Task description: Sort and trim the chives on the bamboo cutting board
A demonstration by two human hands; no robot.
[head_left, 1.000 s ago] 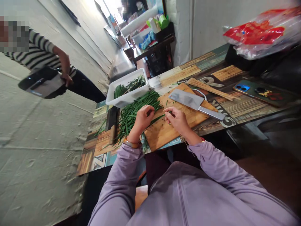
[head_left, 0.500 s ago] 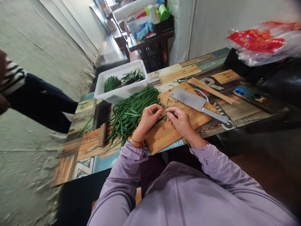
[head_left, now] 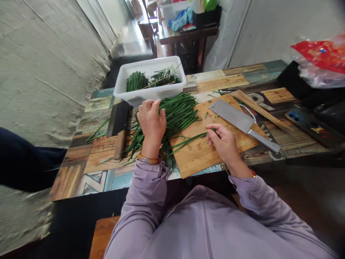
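Observation:
Between the thumb and fingers of my right hand [head_left: 219, 138] I pinch the ends of a few garlic chives [head_left: 190, 141], whose long leaves trail left over the wooden cutting board [head_left: 198, 158]. My left hand [head_left: 151, 118] is over the left part of the big chive pile [head_left: 180, 109], fingers loosely bent and thumb apart, with nothing visible in it. A cleaver [head_left: 234, 117] lies flat across the board's right side. Beyond the pile, a white plastic tub [head_left: 149, 94] holds bunches of chives [head_left: 137, 81].
Thin wooden skewers [head_left: 260, 108] lie right of the cleaver. A phone [head_left: 307, 124] and a red-and-clear plastic bag [head_left: 320, 57] are at the right. Left of the pile rests a dark blade with a wooden handle [head_left: 119, 145]. Another person's dark-clothed leg [head_left: 27, 160] shows at the left.
My left hand has left my right hand and moved left to the chive pile. My right hand still pinches chives, now seen stretched over the board. The view has shifted somewhat.

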